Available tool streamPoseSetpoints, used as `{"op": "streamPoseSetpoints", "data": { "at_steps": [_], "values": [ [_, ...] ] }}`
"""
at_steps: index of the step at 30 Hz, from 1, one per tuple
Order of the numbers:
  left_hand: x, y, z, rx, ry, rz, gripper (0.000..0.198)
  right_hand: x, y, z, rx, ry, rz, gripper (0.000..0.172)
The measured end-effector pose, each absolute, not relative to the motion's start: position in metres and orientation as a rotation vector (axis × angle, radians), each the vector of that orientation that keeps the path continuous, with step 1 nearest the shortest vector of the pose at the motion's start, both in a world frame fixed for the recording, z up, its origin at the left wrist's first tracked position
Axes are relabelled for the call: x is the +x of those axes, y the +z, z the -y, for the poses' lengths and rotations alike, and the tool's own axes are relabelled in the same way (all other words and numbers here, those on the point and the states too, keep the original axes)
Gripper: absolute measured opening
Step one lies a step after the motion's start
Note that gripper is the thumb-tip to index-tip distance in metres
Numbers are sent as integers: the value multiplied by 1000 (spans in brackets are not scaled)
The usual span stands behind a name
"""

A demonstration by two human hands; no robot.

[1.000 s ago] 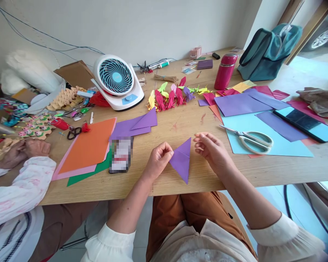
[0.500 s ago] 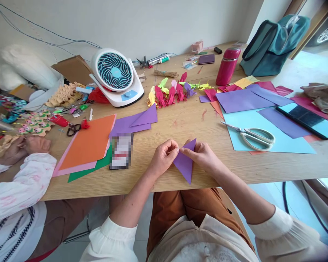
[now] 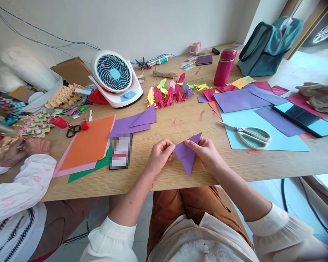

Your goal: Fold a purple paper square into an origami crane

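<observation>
Left hand and right hand both pinch the folded purple paper triangle above the wooden counter, left of the white-handled scissors.

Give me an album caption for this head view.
The left hand and right hand pinch a folded purple paper triangle at a table strewn with coloured sheets.
</observation>
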State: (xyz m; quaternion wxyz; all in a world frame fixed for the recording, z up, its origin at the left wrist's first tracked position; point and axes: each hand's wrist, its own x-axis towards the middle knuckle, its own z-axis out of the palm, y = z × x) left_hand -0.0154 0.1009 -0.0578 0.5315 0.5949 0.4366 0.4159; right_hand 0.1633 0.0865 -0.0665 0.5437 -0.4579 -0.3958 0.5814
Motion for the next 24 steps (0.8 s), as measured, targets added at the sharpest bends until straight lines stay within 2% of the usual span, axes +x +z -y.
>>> {"op": "streamPoseSetpoints", "data": {
  "at_steps": [4,10,14,24],
  "values": [
    [-15,-56,-100,1335,1036,-1022,28,164,-66,-87,-1065,1334,837,37],
    [-11,-59,-96,1598,823,-1010,41,163,-67,-87,-1048,1315,818,34],
    [-8,-62,-97,1639,872,-1067,40,163,-66,-88,-1062,1297,859,37],
    [-14,-64,-103,1365,1138,-1047,42,164,-64,-85,-1113,1381,1441,45]
  ]
}}
